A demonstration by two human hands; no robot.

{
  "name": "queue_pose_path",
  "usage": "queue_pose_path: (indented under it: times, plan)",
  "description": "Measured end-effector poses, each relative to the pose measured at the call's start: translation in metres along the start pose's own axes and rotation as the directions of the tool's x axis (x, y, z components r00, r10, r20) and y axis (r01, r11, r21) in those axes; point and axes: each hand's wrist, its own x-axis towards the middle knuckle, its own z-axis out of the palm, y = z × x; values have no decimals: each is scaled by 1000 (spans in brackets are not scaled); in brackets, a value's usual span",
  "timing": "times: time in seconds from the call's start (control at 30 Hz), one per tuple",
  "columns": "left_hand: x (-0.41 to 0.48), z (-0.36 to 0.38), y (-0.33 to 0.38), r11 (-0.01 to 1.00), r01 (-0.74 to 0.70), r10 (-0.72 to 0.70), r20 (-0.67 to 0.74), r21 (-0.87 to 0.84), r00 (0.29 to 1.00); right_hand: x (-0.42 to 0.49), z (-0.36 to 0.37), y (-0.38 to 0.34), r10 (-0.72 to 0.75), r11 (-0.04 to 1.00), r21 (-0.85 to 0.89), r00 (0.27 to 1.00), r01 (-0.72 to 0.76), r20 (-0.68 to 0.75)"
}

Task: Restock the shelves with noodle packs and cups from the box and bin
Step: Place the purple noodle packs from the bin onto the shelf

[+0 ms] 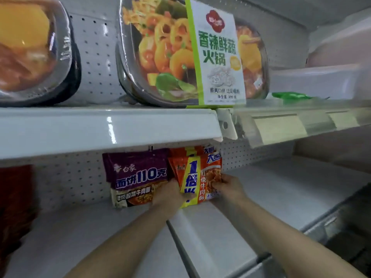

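An orange noodle pack (197,175) with a yellow stripe stands upright at the back of the lower shelf (261,197), with more orange packs behind it. My left hand (170,194) grips its lower left edge and my right hand (228,186) grips its lower right edge. Purple noodle packs (138,177) stand right beside it on the left, touching my left hand.
The upper shelf (100,125) carries large hot-pot bowls (160,53) and another bowl (30,47) at the left. A dark red pack (14,197) sits at the far left of the lower shelf. Price-tag strips (291,125) run along the right shelf edge.
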Motion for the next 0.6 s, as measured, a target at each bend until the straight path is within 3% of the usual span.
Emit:
queue_pose_path:
  times: [0.17, 0.37, 0.43, 0.6]
  plan:
    - [22, 5, -1, 951, -6, 35, -87, 310, 996, 25, 6, 1, 13, 996, -91, 999, -9, 40]
    - [32, 14, 9, 895, 24, 18, -89, 446, 996, 42, 13, 3, 73, 985, -154, 997, -77, -36]
    - [34, 14, 9, 917, 27, -4, -57, 398, 998, 43, 14, 3, 70, 985, -156, 997, -76, -41]
    - [32, 10, 1, 996, 37, -39, 17, 80, 999, 35, 11, 13, 94, 986, -135, 995, -97, -25]
